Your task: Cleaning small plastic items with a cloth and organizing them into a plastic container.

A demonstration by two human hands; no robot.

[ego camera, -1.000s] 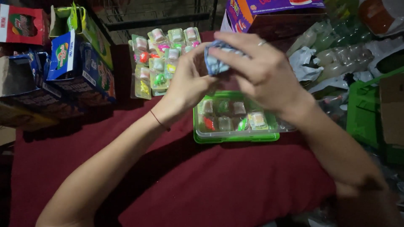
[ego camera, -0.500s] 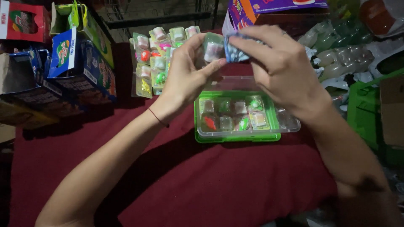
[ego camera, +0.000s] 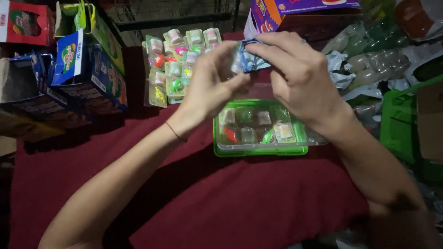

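Spread beneath the grip: a dark red cloth [ego camera: 240,203] as the work surface. Off to the left of the grip, a stack of printed cardboard boxes [ego camera: 78,69], open-topped, likely kept within reach as stock. Beyond the grip, a purple and orange box [ego camera: 295,11]; off to the right, crumpled clear plastic bottles [ego camera: 369,60] and a green crate [ego camera: 406,124]. Directly under the grip, a green tray [ego camera: 258,151] with a clear compartmented insert, small colourful pieces sitting in separate cells, probably to keep them sorted. Just left of the grip, flat on the cloth, sheets of blister-packed trinkets [ego camera: 177,60]. At the centre, raised above the tray: left hand [ego camera: 207,92] and right hand [ego camera: 300,78] meeting, fingertips of both pinched narrow on one small blue and clear packet [ego camera: 249,60], held between them from opposite edges, seemingly for close handling over the tray so anything loose drops there.
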